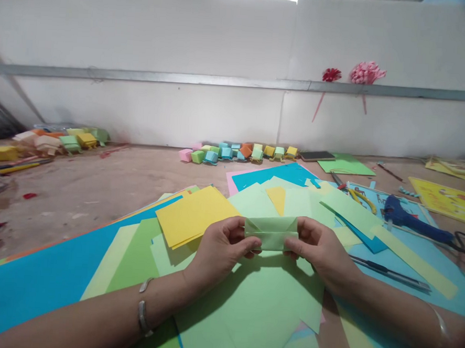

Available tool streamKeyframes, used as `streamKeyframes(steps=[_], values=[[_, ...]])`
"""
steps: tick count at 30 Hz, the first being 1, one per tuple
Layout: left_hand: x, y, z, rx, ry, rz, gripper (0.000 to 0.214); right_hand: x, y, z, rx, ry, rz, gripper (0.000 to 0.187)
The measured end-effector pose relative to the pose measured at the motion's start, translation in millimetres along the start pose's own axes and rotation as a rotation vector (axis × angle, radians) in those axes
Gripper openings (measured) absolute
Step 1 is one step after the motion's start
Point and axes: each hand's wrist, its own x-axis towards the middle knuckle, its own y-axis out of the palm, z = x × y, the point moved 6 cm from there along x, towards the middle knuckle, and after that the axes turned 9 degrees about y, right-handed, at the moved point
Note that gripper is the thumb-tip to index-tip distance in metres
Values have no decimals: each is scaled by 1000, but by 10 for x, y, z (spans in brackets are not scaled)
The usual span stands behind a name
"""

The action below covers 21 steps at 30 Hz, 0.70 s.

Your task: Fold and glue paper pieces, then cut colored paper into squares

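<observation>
A small folded piece of light green paper is held up between my two hands, with crossing creases and a folded flap facing me. My left hand pinches its left end, thumb in front and fingers behind. At the right end, my right hand grips it the same way. Below lie loose light green sheets. Yellow square sheets rest just left of my left hand. A slim utility knife lies to the right of my right hand.
Small folded paper figures line the wall, with more in a pile at the far left. On the right are a blue glue gun, yellow-handled pliers and a phone. A large blue sheet covers the front left.
</observation>
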Motion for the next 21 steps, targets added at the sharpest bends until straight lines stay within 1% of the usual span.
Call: streamKeyframes(steps=[3, 5, 8, 10, 12, 14, 16, 19, 21], values=[[-8, 5, -49, 34, 57, 7, 12, -39, 9, 30, -69, 3, 15, 28], [-16, 22, -62, 52, 84, 38, 12, -63, -2, 52, -107, 4, -15, 26], [-27, 29, -51, 107, 90, 80, 12, -85, -23, 88, -161, -31, -73, 24], [-29, 11, -52, 174, 99, 83, 21, -89, -34, 96, -184, -55, -100, 24], [-27, -5, -75, 244, 124, 82, 28, -86, -33, 87, -192, -61, -99, 25], [-26, -10, -102, 283, 139, 88, 28, -79, -28, 71, -167, -45, -88, 23], [-24, -7, -110, 278, 124, 94, 25, -71, -30, 53, -102, -12, -86, 25], [-20, 7, -101, 214, 97, 111, 14, -62, -42, 33, 12, 43, -101, 34], [-19, 12, -89, 158, 96, 118, 15, -59, -43, 30, 50, 66, -103, 34]])
